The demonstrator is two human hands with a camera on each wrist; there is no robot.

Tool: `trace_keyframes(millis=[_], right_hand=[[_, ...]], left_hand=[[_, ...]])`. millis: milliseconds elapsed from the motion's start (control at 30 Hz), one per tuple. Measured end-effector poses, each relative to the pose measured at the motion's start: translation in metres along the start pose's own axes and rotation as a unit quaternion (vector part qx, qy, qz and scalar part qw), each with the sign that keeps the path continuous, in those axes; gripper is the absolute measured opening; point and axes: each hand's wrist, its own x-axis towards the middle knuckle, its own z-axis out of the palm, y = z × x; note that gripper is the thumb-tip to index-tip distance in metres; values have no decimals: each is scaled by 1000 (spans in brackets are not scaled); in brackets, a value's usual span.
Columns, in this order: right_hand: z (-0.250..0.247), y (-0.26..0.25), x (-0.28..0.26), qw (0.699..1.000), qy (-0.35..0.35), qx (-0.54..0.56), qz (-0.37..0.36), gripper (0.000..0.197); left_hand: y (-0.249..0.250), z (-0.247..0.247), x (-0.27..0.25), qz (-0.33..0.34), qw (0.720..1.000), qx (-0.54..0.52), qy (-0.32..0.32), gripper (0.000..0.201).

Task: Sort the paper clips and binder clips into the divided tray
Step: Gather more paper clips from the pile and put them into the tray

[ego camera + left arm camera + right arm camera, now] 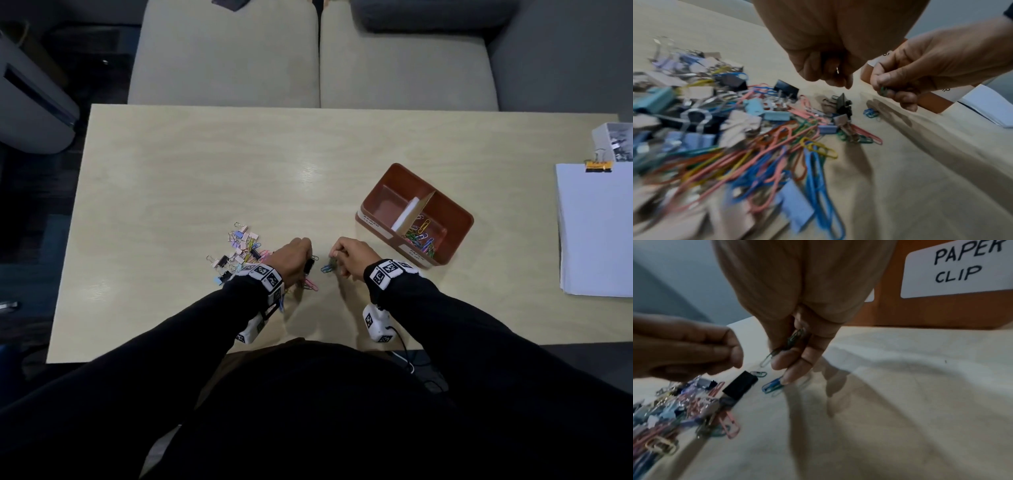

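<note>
A mixed pile of coloured paper clips and binder clips (239,253) (731,129) lies on the table to the left of my hands. My left hand (306,251) (834,78) hovers at the pile's right edge, fingers curled, with a bit of metal wire (837,70) showing inside them. A black binder clip (308,265) (740,387) lies just beneath it. My right hand (337,255) (791,353) pinches a few green paper clips (795,337) above blue paper clips (327,268) (772,387) on the table. The brown divided tray (459,219) stands to the right, with paper clips (421,240) in its near compartment, which is labelled PAPER CLIP (957,269).
A stack of white paper (596,233) held by a binder clip lies at the table's right edge, with a small box (613,142) behind it. Sofa cushions (308,54) sit beyond the table's far edge. Bare tabletop (222,164) spreads behind the pile and the tray.
</note>
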Motion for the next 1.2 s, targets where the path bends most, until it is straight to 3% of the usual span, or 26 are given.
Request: trace_keyframes(millis=[233, 433, 533, 633, 867, 1000, 1200], right_hand=[[6, -4, -3, 981, -11, -187, -51, 8], [16, -11, -2, 957, -52, -270, -92, 13], [23, -15, 0, 943, -67, -313, -87, 17], [23, -18, 3, 940, -84, -324, -70, 18], [-3, -19, -3, 965, -53, -254, -50, 11], [-31, -17, -14, 991, 8, -121, -56, 10], [-83, -18, -42, 994, 108, -12, -33, 7]], left_hand=[[19, 2, 13, -9, 995, 101, -9, 39], [16, 3, 16, -21, 990, 138, -6, 31], [16, 3, 18, -22, 989, 144, -20, 20], [18, 0, 19, -17, 988, 148, -25, 21], [18, -10, 17, 5, 998, 50, 42, 22], [33, -20, 18, 17, 998, -5, 65, 20], [88, -44, 29, 35, 990, -83, 105, 16]])
